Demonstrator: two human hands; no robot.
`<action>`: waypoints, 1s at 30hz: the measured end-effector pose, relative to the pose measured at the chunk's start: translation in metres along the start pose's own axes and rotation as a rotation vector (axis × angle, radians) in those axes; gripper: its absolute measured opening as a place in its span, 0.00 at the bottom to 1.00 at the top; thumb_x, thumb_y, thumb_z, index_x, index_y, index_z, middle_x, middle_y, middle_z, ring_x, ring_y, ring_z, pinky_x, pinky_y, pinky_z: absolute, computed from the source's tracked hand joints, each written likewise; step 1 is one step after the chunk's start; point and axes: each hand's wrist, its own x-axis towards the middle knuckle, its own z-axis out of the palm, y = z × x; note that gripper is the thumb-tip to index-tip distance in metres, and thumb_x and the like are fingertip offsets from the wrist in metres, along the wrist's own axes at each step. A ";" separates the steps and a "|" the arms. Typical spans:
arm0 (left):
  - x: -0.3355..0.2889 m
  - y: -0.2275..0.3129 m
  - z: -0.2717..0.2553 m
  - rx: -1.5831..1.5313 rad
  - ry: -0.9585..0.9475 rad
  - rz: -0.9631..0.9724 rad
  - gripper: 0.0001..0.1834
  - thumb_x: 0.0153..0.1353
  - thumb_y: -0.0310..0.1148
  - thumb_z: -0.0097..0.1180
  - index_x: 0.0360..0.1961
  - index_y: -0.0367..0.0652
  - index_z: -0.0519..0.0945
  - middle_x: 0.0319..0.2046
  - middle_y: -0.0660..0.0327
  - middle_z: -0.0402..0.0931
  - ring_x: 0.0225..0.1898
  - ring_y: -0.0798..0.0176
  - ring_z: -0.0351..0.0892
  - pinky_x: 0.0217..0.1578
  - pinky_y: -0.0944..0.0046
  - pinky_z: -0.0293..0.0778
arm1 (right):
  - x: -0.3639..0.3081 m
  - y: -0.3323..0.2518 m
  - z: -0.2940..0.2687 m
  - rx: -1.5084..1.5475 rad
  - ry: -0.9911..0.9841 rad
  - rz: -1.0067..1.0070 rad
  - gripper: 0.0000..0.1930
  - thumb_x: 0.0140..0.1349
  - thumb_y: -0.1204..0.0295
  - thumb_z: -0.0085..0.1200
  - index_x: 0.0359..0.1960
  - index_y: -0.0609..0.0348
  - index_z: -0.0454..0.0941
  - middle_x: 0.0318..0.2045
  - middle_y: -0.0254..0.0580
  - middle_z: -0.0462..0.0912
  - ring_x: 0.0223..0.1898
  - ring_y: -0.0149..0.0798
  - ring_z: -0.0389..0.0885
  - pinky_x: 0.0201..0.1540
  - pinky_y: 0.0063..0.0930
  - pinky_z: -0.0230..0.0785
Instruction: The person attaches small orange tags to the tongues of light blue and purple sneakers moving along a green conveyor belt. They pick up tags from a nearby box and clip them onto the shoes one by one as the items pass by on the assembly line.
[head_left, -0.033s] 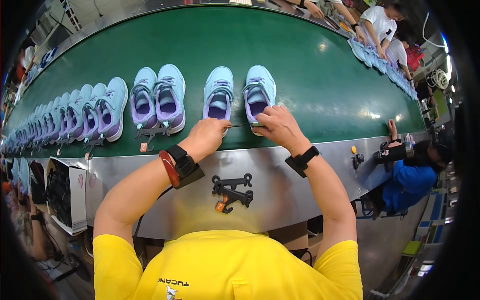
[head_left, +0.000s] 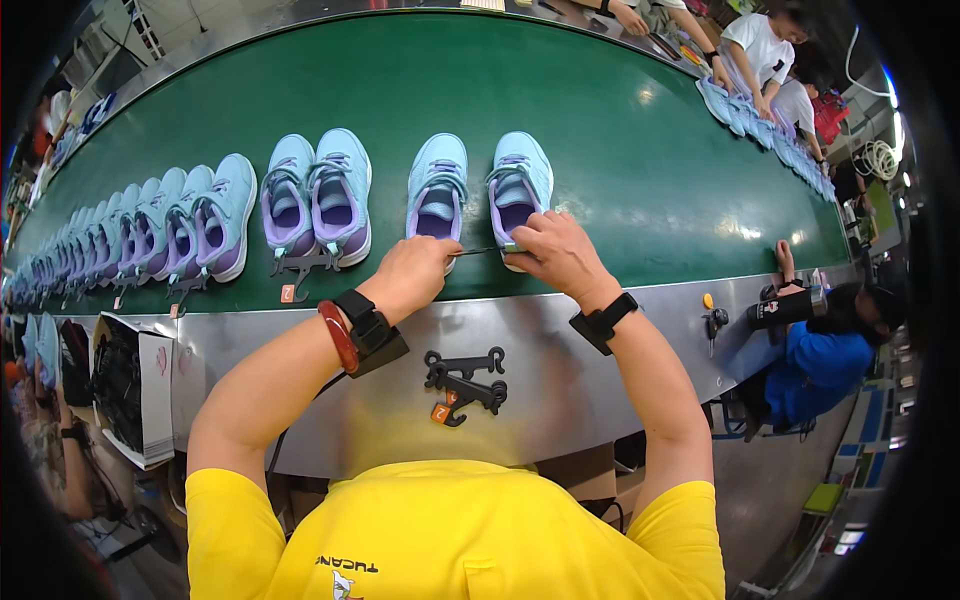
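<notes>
Two light-blue sneakers with purple linings stand side by side, heels towards me: the left shoe and the right shoe. Between their heels runs a thin dark strip, apparently a black shoe hanger seen edge-on. My left hand pinches its left end behind the left shoe. At the right shoe's heel, my right hand is closed on the other end; my fingers hide how hanger and heel meet. Several loose black hangers, some with orange tags, lie on the metal ledge nearer me.
A finished-looking pair with a hanger at its heels stands left, beside a long row of similar shoes on the green belt. A white box of black pieces is at left. Co-workers are at far right; a person in blue sits right.
</notes>
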 end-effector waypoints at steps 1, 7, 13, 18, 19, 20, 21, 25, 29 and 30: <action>0.000 -0.001 0.000 0.009 0.000 0.000 0.14 0.59 0.28 0.48 0.45 0.41 0.80 0.35 0.45 0.79 0.38 0.42 0.77 0.39 0.49 0.72 | 0.001 -0.001 -0.001 -0.011 0.001 -0.005 0.11 0.49 0.62 0.62 0.29 0.50 0.75 0.26 0.35 0.72 0.32 0.42 0.73 0.37 0.35 0.63; 0.001 0.004 -0.001 0.047 -0.065 -0.031 0.13 0.58 0.28 0.49 0.44 0.42 0.80 0.34 0.47 0.78 0.38 0.41 0.77 0.40 0.51 0.72 | 0.010 -0.010 0.003 -0.158 -0.089 -0.063 0.09 0.46 0.64 0.63 0.27 0.47 0.76 0.25 0.34 0.73 0.33 0.39 0.74 0.37 0.34 0.62; -0.010 -0.007 0.005 -0.142 0.243 0.146 0.14 0.56 0.23 0.52 0.44 0.42 0.79 0.44 0.47 0.72 0.43 0.41 0.74 0.43 0.53 0.71 | 0.015 -0.005 0.023 0.075 0.077 0.135 0.10 0.46 0.73 0.59 0.33 0.51 0.77 0.32 0.40 0.76 0.36 0.46 0.75 0.39 0.38 0.65; -0.017 -0.012 0.026 -0.090 0.109 0.096 0.28 0.53 0.21 0.55 0.56 0.52 0.72 0.63 0.44 0.54 0.53 0.37 0.70 0.52 0.51 0.70 | -0.004 -0.016 0.038 0.404 0.133 0.289 0.26 0.47 0.78 0.59 0.52 0.53 0.70 0.53 0.51 0.70 0.45 0.52 0.76 0.48 0.42 0.70; -0.018 -0.011 0.032 -0.126 0.181 0.108 0.33 0.53 0.21 0.54 0.62 0.55 0.66 0.66 0.44 0.50 0.56 0.36 0.67 0.53 0.50 0.69 | -0.012 -0.019 0.034 0.461 0.140 0.354 0.28 0.48 0.78 0.60 0.55 0.52 0.69 0.54 0.51 0.69 0.45 0.53 0.76 0.48 0.42 0.70; -0.021 -0.003 0.031 -0.154 0.163 0.049 0.35 0.53 0.19 0.53 0.63 0.52 0.63 0.67 0.45 0.47 0.59 0.38 0.64 0.54 0.52 0.69 | -0.024 -0.016 0.033 0.390 0.161 0.412 0.31 0.51 0.73 0.61 0.59 0.51 0.65 0.54 0.52 0.68 0.47 0.53 0.74 0.50 0.42 0.68; -0.026 0.003 0.030 -0.180 0.141 -0.008 0.38 0.52 0.16 0.52 0.65 0.49 0.60 0.69 0.47 0.43 0.62 0.41 0.61 0.56 0.54 0.68 | -0.038 -0.010 0.039 0.348 0.142 0.448 0.31 0.51 0.72 0.61 0.59 0.52 0.65 0.54 0.52 0.68 0.48 0.53 0.73 0.52 0.42 0.67; -0.050 -0.014 0.052 -0.310 0.279 0.109 0.43 0.54 0.15 0.48 0.70 0.51 0.49 0.71 0.52 0.36 0.63 0.50 0.62 0.53 0.59 0.71 | -0.104 0.013 0.043 0.131 0.084 0.627 0.26 0.53 0.64 0.59 0.54 0.58 0.69 0.52 0.53 0.70 0.54 0.54 0.67 0.57 0.44 0.61; -0.067 -0.035 0.072 -0.618 0.283 0.027 0.45 0.57 0.14 0.42 0.72 0.52 0.38 0.68 0.49 0.48 0.50 0.59 0.74 0.53 0.64 0.67 | -0.140 0.011 0.038 0.028 0.212 0.578 0.20 0.55 0.63 0.57 0.47 0.61 0.74 0.49 0.51 0.73 0.56 0.53 0.66 0.59 0.43 0.59; -0.068 -0.029 0.070 -0.652 0.281 -0.004 0.45 0.57 0.14 0.40 0.72 0.52 0.36 0.59 0.49 0.63 0.48 0.61 0.74 0.54 0.65 0.66 | -0.144 0.007 0.037 0.011 0.228 0.599 0.18 0.56 0.64 0.56 0.45 0.61 0.74 0.48 0.48 0.74 0.56 0.51 0.66 0.60 0.41 0.59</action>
